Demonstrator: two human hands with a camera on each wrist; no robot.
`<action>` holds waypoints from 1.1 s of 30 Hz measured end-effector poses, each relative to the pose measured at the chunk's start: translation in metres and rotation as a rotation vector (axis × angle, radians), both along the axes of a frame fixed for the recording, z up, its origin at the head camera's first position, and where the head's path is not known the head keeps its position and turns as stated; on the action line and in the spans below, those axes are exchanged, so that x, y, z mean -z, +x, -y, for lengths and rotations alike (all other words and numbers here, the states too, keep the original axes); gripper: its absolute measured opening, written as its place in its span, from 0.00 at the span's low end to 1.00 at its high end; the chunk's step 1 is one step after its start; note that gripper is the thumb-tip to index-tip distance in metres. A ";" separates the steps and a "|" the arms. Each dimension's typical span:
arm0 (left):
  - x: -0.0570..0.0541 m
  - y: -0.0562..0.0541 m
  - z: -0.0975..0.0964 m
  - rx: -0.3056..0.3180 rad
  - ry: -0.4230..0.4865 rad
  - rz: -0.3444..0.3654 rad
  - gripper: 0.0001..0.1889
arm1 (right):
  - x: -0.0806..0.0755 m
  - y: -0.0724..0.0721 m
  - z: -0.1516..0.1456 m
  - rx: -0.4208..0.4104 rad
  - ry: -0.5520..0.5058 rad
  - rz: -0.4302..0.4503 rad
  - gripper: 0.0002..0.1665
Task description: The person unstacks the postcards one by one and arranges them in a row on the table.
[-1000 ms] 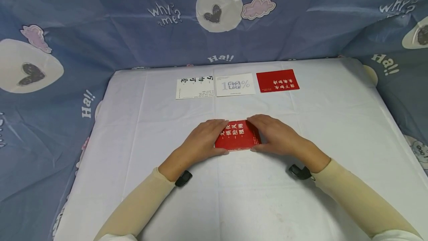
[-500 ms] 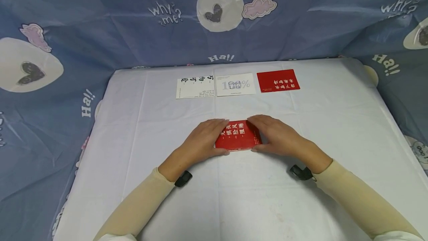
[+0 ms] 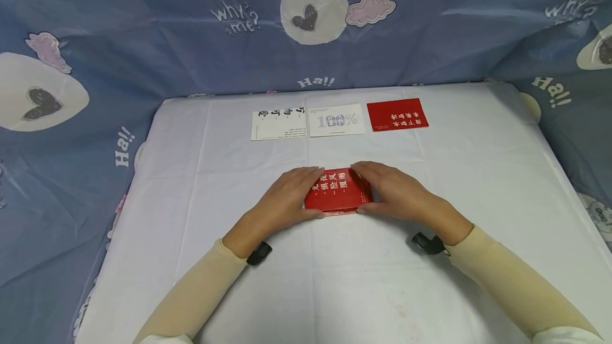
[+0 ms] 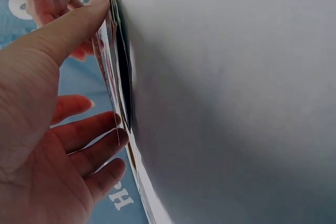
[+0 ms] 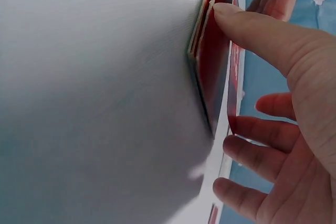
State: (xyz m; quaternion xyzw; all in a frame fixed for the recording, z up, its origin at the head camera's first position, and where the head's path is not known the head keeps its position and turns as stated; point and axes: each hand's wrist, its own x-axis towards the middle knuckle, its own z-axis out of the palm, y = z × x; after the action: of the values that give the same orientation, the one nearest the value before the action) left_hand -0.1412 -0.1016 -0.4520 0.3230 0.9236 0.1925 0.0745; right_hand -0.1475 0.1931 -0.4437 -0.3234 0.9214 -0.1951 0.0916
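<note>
A stack of cards with a red card [image 3: 338, 195] on top, printed with white Chinese characters, lies in the middle of the table in the head view. My left hand [image 3: 286, 198] holds its left side, thumb at the near edge and fingertips at the far one. On the right side my right hand [image 3: 396, 194] grips it the same way. The right wrist view shows the top card raised somewhat apart from the thicker red stack [image 5: 211, 74] below. Uneven card edges [image 4: 116, 59] show by the thumb in the left wrist view.
Behind the stack, a white card [image 3: 279, 125] with black characters, a white "Good Luck" card [image 3: 337, 128] and a red card [image 3: 398, 115] lie in a row. The white-covered table [image 3: 229, 174] meets a blue patterned cloth [image 3: 201, 57] at its back and sides.
Both hands have shifted slightly left and away with the stack's top. More of the lower cards' near edge now shows under the red top card. The row behind is unchanged.
</note>
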 end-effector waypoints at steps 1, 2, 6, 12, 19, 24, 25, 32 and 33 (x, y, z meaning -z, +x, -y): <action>0.000 -0.001 0.001 -0.007 -0.002 0.004 0.51 | -0.001 -0.001 0.001 0.001 0.000 0.003 0.58; 0.000 -0.001 0.001 -0.013 -0.004 0.007 0.51 | -0.001 -0.001 0.002 0.004 0.003 0.005 0.58; 0.000 -0.004 0.003 -0.028 -0.007 0.024 0.52 | -0.003 -0.003 0.004 0.010 0.012 0.013 0.57; -0.004 -0.005 0.007 -0.045 0.009 0.042 0.52 | -0.006 -0.005 0.009 0.016 0.027 0.024 0.58; -0.005 -0.006 0.010 -0.051 0.004 0.045 0.51 | -0.007 -0.008 0.013 0.015 0.027 0.031 0.58; -0.005 -0.006 0.013 -0.060 0.004 0.045 0.50 | -0.007 -0.011 0.017 0.015 0.030 0.043 0.58; -0.004 -0.006 0.014 -0.062 0.002 0.047 0.50 | -0.007 -0.011 0.018 0.014 0.030 0.044 0.58; -0.006 -0.008 0.018 -0.057 0.012 0.038 0.50 | -0.004 -0.014 0.021 0.015 0.021 0.050 0.57; -0.006 -0.009 0.018 -0.056 0.012 0.039 0.50 | -0.004 -0.014 0.021 0.017 0.021 0.053 0.57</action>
State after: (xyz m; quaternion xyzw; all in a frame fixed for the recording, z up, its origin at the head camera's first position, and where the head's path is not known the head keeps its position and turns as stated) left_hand -0.1498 -0.1198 -0.4456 0.2938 0.9295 0.2064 0.0850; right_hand -0.1619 0.1718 -0.4399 -0.3094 0.9233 -0.1947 0.1177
